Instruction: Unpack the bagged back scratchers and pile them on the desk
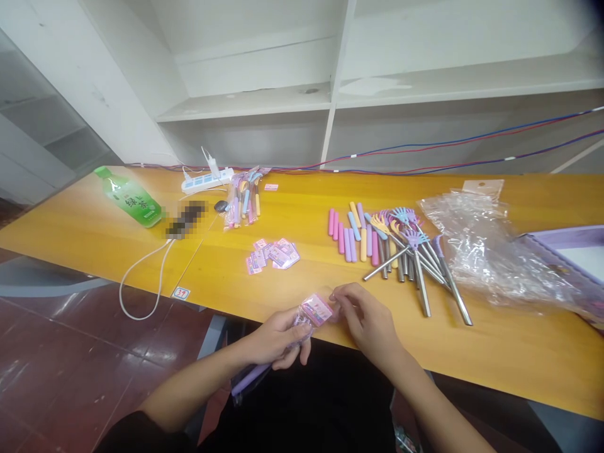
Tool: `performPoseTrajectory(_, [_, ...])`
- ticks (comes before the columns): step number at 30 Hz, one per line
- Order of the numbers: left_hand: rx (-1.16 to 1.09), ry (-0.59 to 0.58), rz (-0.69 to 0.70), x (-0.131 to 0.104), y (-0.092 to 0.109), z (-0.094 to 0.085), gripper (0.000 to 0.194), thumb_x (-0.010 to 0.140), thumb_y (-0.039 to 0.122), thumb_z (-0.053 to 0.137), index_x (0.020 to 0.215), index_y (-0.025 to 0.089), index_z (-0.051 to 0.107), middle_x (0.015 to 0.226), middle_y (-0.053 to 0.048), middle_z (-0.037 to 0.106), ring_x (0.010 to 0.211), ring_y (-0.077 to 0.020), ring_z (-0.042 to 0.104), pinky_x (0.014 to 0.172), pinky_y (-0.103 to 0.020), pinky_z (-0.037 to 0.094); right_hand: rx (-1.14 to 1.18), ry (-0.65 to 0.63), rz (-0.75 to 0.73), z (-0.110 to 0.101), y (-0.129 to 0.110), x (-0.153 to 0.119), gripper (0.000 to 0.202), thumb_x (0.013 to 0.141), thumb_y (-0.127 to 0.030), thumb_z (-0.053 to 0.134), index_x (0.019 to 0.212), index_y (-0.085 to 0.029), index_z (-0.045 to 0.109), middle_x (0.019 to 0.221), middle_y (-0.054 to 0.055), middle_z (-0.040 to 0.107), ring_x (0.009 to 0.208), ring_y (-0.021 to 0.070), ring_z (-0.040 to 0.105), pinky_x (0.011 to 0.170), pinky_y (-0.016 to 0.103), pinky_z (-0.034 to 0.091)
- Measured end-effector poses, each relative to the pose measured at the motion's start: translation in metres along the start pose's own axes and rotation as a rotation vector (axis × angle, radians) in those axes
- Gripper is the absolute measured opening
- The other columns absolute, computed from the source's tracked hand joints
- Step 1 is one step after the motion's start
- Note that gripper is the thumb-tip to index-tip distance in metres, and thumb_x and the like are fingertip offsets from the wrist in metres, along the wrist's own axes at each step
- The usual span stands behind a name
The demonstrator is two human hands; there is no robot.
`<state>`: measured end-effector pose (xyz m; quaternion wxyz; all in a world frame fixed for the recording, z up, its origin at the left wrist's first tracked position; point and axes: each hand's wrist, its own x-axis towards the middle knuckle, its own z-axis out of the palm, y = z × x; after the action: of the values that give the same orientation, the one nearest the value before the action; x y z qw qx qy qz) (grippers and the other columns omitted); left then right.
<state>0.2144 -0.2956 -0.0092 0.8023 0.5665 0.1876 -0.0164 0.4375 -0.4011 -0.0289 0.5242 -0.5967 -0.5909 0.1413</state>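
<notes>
left grip (282,338) holds a bagged purple handle (250,379).

1. Your left forearm (198,384) comes in bare from the lower left, slanting up toward the middle.
2. Your left hand (282,335) is closed in a grip, thumb (300,331) on top, fingers (284,362) curled underneath.
3. Your right forearm (431,396) rises bare from the lower right, slanting inward.
4. Your right hand (370,316) arches, index finger (345,293) and thumb meeting in a pinch.
5. Your hands are near each other, apart, before your torso (321,399).
</notes>
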Motion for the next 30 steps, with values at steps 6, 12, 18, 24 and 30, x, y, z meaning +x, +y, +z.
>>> performPoseTrajectory(6, [-0.02, 0.001, 0.009, 0.0, 0.001, 0.0, 0.054, 0.107, 0.061, 0.055, 0.139, 0.017, 0.05, 0.078, 0.001, 0.069, 0.033, -0.0037, 0.044, 0.034, -0.016, 0.022, 0.03, -0.034, -0.061, -0.003, 0.007, -0.003, 0.017, 0.111, -0.02, 0.045, 0.113, -0.026, 0.061, 0.093, 0.003, 0.067, 0.065, 0.0134, 0.069, 0.065, 0.03, 0.063])
performPoseTrajectory(12, [-0.042, 0.003, 0.009, 0.0, 0.0, 0.0, 0.053, 0.107, 0.061, 0.055, 0.135, 0.017, 0.048, 0.076, 0.001, 0.068, 0.031, -0.004, 0.043, 0.033, -0.016, 0.021, -0.121, -0.107, -0.143, -0.027, 0.011, 0.002, 0.023, 0.109, -0.015, 0.044, 0.105, -0.027, 0.063, 0.088, 0.003, 0.066, 0.069, 0.0153, 0.067, 0.068, 0.031, 0.059])
performPoseTrajectory(18, [0.051, 0.035, 0.003, 0.0, 0.002, 0.005, 0.051, 0.108, 0.06, 0.053, 0.134, 0.016, 0.051, 0.079, 0.001, 0.068, 0.034, -0.0031, 0.044, 0.034, -0.015, 0.024, -0.278, -0.023, -0.275, -0.026, -0.004, 0.002, 0.038, 0.099, -0.029, 0.07, 0.134, -0.025, 0.055, 0.125, 0.015, 0.063, 0.115, 0.029, 0.068, 0.088, 0.043, 0.063])
performPoseTrajectory(24, [0.064, 0.057, 0.021, 0.0, -0.001, 0.008, 0.054, 0.108, 0.06, 0.053, 0.139, 0.016, 0.05, 0.08, 0.001, 0.069, 0.034, -0.0032, 0.044, 0.035, -0.016, 0.026, -0.262, 0.065, -0.352, 0.004, -0.003, 0.0, 0.057, 0.097, -0.013, 0.07, 0.142, -0.029, 0.04, 0.13, 0.015, 0.058, 0.121, 0.028, 0.065, 0.094, 0.049, 0.064])
performPoseTrajectory(30, [0.072, 0.041, 0.014, 0.0, 0.0, 0.007, 0.052, 0.108, 0.061, 0.053, 0.133, 0.016, 0.051, 0.08, 0.0, 0.068, 0.035, -0.003, 0.043, 0.035, -0.016, 0.025, -0.265, 0.005, -0.258, -0.003, -0.001, 0.001, 0.025, 0.102, -0.008, 0.056, 0.115, -0.027, 0.063, 0.126, 0.012, 0.055, 0.118, 0.0255, 0.066, 0.093, 0.043, 0.064])
